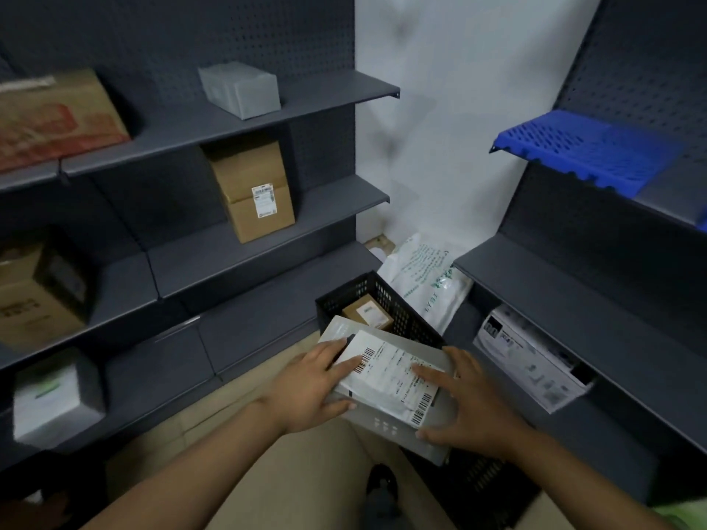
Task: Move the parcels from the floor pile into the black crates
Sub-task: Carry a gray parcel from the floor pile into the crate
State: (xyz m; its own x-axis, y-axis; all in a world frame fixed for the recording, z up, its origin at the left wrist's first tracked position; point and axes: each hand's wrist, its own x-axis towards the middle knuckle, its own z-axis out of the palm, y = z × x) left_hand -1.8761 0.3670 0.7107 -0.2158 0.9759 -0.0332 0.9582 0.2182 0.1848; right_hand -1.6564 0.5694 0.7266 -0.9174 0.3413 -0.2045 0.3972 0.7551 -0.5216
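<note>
One view only — a wide-angle camera worn on the person's head, looking forward and steeply down. It sits close above the hands: the left hand [310,392] lies at about 7 o'clock from frame centre, the right hand [465,403] at about 5 o'clock, with both forearms running in from the bottom edge. The lens faces a room corner; the white wall [451,120] stands toward 12 o'clock, dark shelving [229,120] fills 9 to 11 o'clock, and a second rack [597,311] takes 2 to 4 o'clock. Straight edges bow near the borders — the wide lens at work. The floor [306,472] shows at 6 o'clock, directly below the wearer.
</note>
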